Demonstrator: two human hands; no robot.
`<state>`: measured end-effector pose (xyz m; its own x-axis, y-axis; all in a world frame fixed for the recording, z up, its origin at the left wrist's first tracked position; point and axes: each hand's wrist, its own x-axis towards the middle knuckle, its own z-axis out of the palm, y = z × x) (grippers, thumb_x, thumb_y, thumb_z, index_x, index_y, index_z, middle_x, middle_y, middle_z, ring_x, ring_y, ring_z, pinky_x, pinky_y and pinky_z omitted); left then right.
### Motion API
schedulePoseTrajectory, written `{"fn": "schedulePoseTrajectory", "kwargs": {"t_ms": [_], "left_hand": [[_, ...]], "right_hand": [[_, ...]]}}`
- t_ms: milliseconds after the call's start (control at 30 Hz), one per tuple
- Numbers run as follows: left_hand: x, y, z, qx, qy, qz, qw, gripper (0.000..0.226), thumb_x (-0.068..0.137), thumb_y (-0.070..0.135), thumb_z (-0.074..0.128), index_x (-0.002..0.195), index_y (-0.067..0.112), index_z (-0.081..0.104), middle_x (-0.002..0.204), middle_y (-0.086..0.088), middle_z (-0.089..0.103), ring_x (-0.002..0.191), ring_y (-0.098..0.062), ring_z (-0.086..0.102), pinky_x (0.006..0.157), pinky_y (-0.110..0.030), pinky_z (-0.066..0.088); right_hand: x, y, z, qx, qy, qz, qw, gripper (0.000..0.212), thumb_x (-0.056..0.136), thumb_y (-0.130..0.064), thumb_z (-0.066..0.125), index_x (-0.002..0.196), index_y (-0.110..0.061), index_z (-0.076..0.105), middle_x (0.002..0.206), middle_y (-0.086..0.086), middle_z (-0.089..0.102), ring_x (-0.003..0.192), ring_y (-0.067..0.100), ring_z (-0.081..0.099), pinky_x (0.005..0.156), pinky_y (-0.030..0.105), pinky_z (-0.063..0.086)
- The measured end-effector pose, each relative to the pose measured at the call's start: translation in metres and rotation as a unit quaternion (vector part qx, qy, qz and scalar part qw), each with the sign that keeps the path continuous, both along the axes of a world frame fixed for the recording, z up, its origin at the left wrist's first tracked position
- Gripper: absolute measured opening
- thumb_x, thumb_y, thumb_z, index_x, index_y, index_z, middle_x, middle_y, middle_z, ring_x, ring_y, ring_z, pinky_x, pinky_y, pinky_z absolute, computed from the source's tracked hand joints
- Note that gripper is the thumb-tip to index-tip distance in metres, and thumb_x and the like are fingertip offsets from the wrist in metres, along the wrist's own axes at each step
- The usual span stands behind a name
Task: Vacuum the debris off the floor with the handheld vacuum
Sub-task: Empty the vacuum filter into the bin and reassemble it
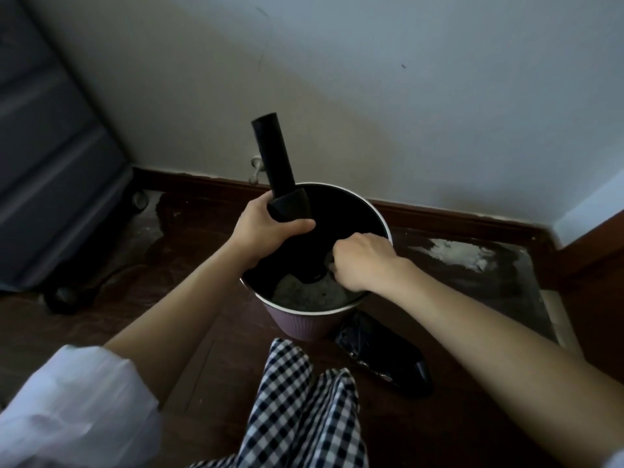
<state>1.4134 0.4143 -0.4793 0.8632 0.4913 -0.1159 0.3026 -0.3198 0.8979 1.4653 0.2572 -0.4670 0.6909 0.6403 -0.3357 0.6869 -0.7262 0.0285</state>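
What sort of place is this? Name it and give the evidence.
Probably a room corner in a home. A dark wood floor meets a wooden skirting board under a plain painted wall, and a small pink bin with a black liner stands on the floor.

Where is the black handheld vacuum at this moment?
In the head view, the handheld vacuum is at centre, above the pink bin near the wall; the left hand grips its body, the right hand its lower end.
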Motion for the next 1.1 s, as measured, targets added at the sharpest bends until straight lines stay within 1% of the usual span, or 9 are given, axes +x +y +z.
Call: {"fn": "schedulePoseTrajectory", "kwargs": {"t_ms": [67, 133, 233, 333, 433, 567, 700, 833, 1100], "left_hand": [[0.000, 0.003, 0.004, 0.036, -0.014, 0.007, 0.999, 0.048, 0.064, 0.030, 0.089, 0.105, 0.027, 0.065, 0.099, 0.007, 0.071, 0.092, -0.011, 0.068, 0.088, -0.034, 0.056], [0.001, 0.005, 0.010, 0.124, -0.006, 0.041, 0.991, 0.052, 0.065, 0.033, 0.088, 0.111, 0.025, 0.065, 0.098, 0.011, 0.066, 0.093, -0.006, 0.062, 0.087, -0.025, 0.050], [0.002, 0.006, 0.011, 0.139, 0.047, 0.060, 0.987, 0.053, 0.063, 0.037, 0.088, 0.109, 0.022, 0.066, 0.099, 0.005, 0.067, 0.095, -0.013, 0.063, 0.086, -0.028, 0.051], [0.002, 0.004, 0.009, 0.222, 0.068, 0.040, 0.972, 0.053, 0.063, 0.038, 0.087, 0.109, 0.019, 0.067, 0.104, -0.001, 0.070, 0.101, -0.020, 0.064, 0.087, -0.031, 0.051], [0.001, 0.004, 0.011, 0.254, 0.081, 0.005, 0.964, 0.055, 0.062, 0.040, 0.087, 0.109, 0.019, 0.068, 0.104, -0.004, 0.071, 0.104, -0.025, 0.063, 0.089, -0.036, 0.052], [0.003, 0.006, 0.015, 0.201, 0.080, 0.024, 0.976, 0.045, 0.063, 0.040, 0.088, 0.098, 0.022, 0.066, 0.096, 0.000, 0.068, 0.096, -0.019, 0.064, 0.079, -0.029, 0.049], [0.003, 0.006, 0.013, 0.215, 0.081, 0.037, 0.973, 0.050, 0.061, 0.041, 0.088, 0.101, 0.019, 0.068, 0.098, -0.002, 0.070, 0.098, -0.022, 0.065, 0.081, -0.031, 0.051], [-0.001, 0.003, 0.005, 0.288, 0.067, 0.037, 0.955, 0.051, 0.061, 0.043, 0.086, 0.101, 0.018, 0.068, 0.098, -0.004, 0.072, 0.099, -0.027, 0.064, 0.083, -0.035, 0.052], [-0.001, 0.010, 0.015, 0.244, 0.063, 0.056, 0.966, 0.045, 0.061, 0.043, 0.088, 0.090, 0.021, 0.062, 0.096, -0.003, 0.070, 0.096, -0.023, 0.064, 0.077, -0.029, 0.048]], "right_hand": [[0.003, -0.004, 0.001, 0.002, 0.006, -0.007, 1.000, 0.027, 0.096, -0.028, 0.049, 0.115, -0.013, 0.062, 0.116, 0.011, 0.062, 0.107, 0.033, 0.058, 0.073, 0.031, 0.040], [0.004, -0.007, 0.001, 0.025, 0.006, -0.006, 1.000, 0.029, 0.096, -0.030, 0.049, 0.113, -0.012, 0.063, 0.115, 0.012, 0.063, 0.108, 0.034, 0.058, 0.074, 0.032, 0.040], [0.004, -0.009, 0.001, 0.058, -0.037, -0.008, 0.998, 0.027, 0.096, -0.030, 0.049, 0.110, -0.012, 0.064, 0.114, 0.012, 0.063, 0.110, 0.033, 0.055, 0.077, 0.034, 0.038], [0.007, -0.010, -0.003, 0.070, -0.073, -0.009, 0.995, 0.025, 0.096, -0.030, 0.049, 0.108, -0.013, 0.063, 0.112, 0.012, 0.063, 0.112, 0.033, 0.051, 0.084, 0.038, 0.037], [0.011, -0.015, -0.004, 0.064, -0.077, 0.000, 0.995, 0.030, 0.097, -0.036, 0.047, 0.107, -0.013, 0.063, 0.111, 0.011, 0.065, 0.112, 0.031, 0.052, 0.089, 0.039, 0.036], [0.011, -0.016, -0.003, 0.058, -0.062, 0.023, 0.996, 0.035, 0.097, -0.041, 0.042, 0.105, -0.013, 0.064, 0.110, 0.010, 0.066, 0.109, 0.030, 0.057, 0.089, 0.039, 0.035], [0.010, -0.016, -0.002, 0.041, -0.060, 0.033, 0.997, 0.035, 0.098, -0.042, 0.041, 0.101, -0.014, 0.063, 0.106, 0.009, 0.066, 0.106, 0.029, 0.058, 0.090, 0.040, 0.032], [0.007, -0.013, -0.001, 0.031, -0.052, 0.053, 0.997, 0.030, 0.098, -0.042, 0.040, 0.089, -0.019, 0.057, 0.102, 0.007, 0.065, 0.103, 0.029, 0.057, 0.094, 0.043, 0.030], [0.009, -0.011, -0.007, 0.040, -0.050, 0.059, 0.996, 0.033, 0.098, -0.043, 0.040, 0.078, -0.019, 0.050, 0.079, 0.002, 0.053, 0.096, 0.027, 0.058, 0.092, 0.042, 0.028]]}}
